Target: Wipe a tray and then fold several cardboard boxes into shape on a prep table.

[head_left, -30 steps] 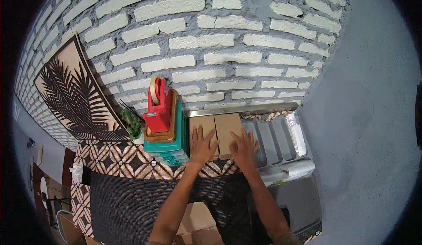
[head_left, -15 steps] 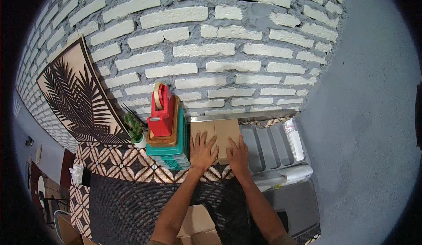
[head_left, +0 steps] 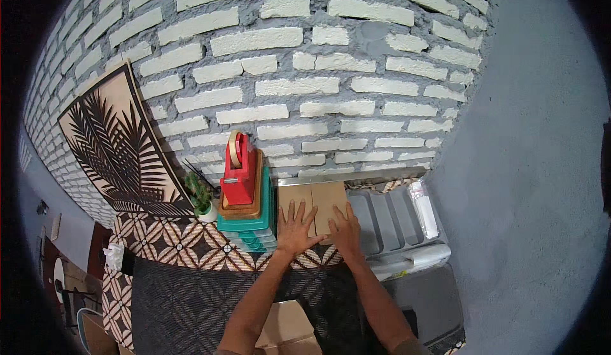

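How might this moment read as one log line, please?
left hand: spread over brown cardboard | right hand: over cardboard's right part | red tape dispenser: left of cardboard

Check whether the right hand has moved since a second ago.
Yes: judged against the gray tray, the right hand has shifted left, closer to the left hand.

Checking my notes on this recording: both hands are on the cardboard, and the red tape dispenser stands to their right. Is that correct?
Not quite: the head view shows the tape dispenser to the left of the hands, not the right. The left hand and right hand are indeed on the cardboard.
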Motion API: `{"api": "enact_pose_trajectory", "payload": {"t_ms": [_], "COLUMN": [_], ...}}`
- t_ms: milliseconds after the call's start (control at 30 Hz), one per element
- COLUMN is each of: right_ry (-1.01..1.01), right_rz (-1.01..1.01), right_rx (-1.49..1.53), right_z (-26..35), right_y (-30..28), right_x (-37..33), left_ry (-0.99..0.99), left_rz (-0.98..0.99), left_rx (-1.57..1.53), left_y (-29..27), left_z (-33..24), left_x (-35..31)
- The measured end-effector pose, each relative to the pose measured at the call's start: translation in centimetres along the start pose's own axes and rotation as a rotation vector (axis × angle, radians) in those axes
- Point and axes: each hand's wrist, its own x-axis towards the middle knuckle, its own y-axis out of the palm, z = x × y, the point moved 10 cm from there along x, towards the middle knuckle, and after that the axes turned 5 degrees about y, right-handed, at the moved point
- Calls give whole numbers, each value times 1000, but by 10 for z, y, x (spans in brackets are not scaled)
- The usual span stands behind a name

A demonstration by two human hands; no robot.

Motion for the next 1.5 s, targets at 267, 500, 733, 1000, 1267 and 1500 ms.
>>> {"api": "enact_pose_trajectory", "payload": {"t_ms": [267,500,733,1000,1267,1500], "right_ry": [98,21,242,269,225,180], "right_rz": [175,111,544,563,368,-8], "right_rx": [-310,-83,654,334,49,361], "right_z": [6,49,46,32,34,45], "right_y": [-1,-52,-11,-34,-73,-106], "right_x": [-11,-78,-274,-324,-307,-316], "left_ry": [45,-53,-940,-879,-1015,-871], "left_rz": [-83,-291,-447,-414,-229,-616], "left_rx": [-79,-452,-828,-965,-608,-646], "left_y": [-35,-153,-98,-72,-98,-128], "left_z": [-17,-33,21,-75,-71,-81], "left_x": [-13,-121,-369,-418,-408,-413]}}
